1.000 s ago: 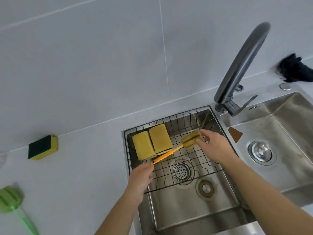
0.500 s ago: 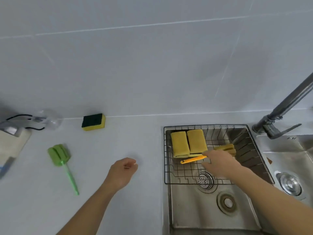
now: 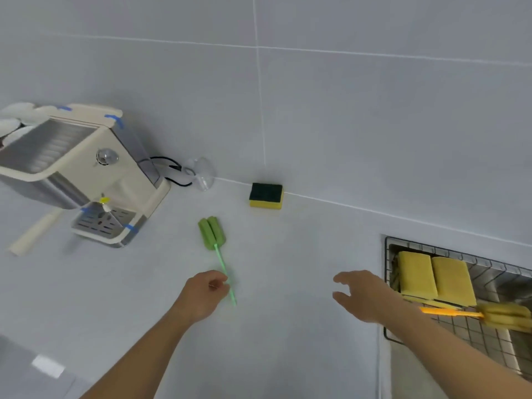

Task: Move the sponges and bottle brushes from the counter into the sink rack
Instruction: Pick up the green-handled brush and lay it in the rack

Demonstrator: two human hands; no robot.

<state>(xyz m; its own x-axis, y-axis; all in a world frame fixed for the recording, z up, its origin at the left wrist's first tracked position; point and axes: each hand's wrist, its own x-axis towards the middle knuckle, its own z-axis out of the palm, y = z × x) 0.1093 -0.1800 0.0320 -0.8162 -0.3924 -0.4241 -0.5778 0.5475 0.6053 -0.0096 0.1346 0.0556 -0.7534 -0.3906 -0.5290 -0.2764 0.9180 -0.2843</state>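
A green bottle brush (image 3: 212,232) lies on the white counter, handle toward me. My left hand (image 3: 201,295) rests at that handle with curled fingertips touching it; I cannot tell whether it grips. A yellow sponge with a dark green pad (image 3: 266,195) sits by the wall. My right hand (image 3: 365,295) hovers open over the counter, just left of the wire sink rack (image 3: 386,263). In the rack lie two yellow sponges (image 3: 417,273) (image 3: 453,280) side by side and a yellow bottle brush with an orange handle (image 3: 506,315).
A cream coffee machine (image 3: 86,174) stands at the back left, with a black cord and a clear glass (image 3: 203,174) beside it. Tiled wall runs behind the counter. The sink lies at the right edge under the rack.
The view swung left. My right hand let go of the yellow brush, which now lies in the rack, and moved left. My left hand reached the green brush handle.
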